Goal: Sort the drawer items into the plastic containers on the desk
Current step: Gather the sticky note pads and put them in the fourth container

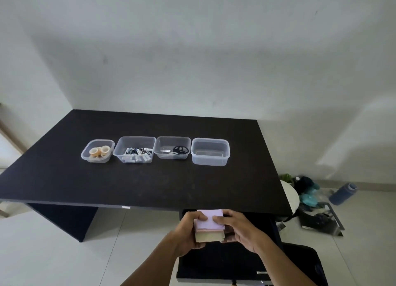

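Note:
A stack of sticky notes [209,220], lilac on top with pink and pale yellow layers below, is held over the open dark drawer [218,264] under the desk's front edge. My left hand [188,230] grips its left side and my right hand [237,227] grips its right side. On the black desk [150,185] stand four clear plastic containers in a row: one with tape rolls [98,151], one with batteries [135,149], one with scissors [173,147], and an empty one [210,151] at the right.
A white stool [291,195] stands by the desk's right end. On the floor to the right lie a blue bottle [342,194], teal and dark items [308,191] and a dark bag [321,219]. A dark chair part [304,264] is at the lower right.

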Tool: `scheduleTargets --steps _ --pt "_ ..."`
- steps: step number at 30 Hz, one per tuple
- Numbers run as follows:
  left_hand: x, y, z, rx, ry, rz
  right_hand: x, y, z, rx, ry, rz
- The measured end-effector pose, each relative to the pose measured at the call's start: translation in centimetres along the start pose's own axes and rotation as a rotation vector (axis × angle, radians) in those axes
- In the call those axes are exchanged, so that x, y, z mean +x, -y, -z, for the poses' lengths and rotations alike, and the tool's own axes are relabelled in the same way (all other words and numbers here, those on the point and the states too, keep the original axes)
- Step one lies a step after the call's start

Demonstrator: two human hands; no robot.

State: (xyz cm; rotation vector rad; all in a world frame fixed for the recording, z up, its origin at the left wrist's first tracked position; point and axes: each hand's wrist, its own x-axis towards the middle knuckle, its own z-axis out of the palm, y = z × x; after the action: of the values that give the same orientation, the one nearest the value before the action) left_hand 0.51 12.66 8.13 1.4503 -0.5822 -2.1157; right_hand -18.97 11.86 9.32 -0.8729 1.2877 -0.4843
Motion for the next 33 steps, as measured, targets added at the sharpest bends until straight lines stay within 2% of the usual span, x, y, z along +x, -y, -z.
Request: scheduleTargets --steps 6,13,19,23,28,33 --pt "-1.1 -5.3 0.5 0.006 0.041 -0.08 0.2 5.4 -0.6 0.039 -0.112 0.075" --pt "0.5 -13.9 -0.9 0.034 -0.078 -0.186 2.8 13.1 0.6 0.094 -0.246 0.151" --pt "5.7 -21.3 -2.5 0.057 -0.181 -0.23 9.6 18.6 4.3 0.055 -0.309 0.207" --pt "10.4 -24.8 -3.2 0.071 -0.24 -0.252 15.3 20.7 6.7 -0.052 -0.317 0.212" --pt "16.4 -27.1 -2.6 0.132 -0.289 -0.198 21.7 21.3 8.5 -0.148 -0.312 0.139" --pt "20.3 -27.4 -1.5 0.254 -0.306 -0.076 26.0 20.3 8.1 -0.238 -0.293 -0.062"
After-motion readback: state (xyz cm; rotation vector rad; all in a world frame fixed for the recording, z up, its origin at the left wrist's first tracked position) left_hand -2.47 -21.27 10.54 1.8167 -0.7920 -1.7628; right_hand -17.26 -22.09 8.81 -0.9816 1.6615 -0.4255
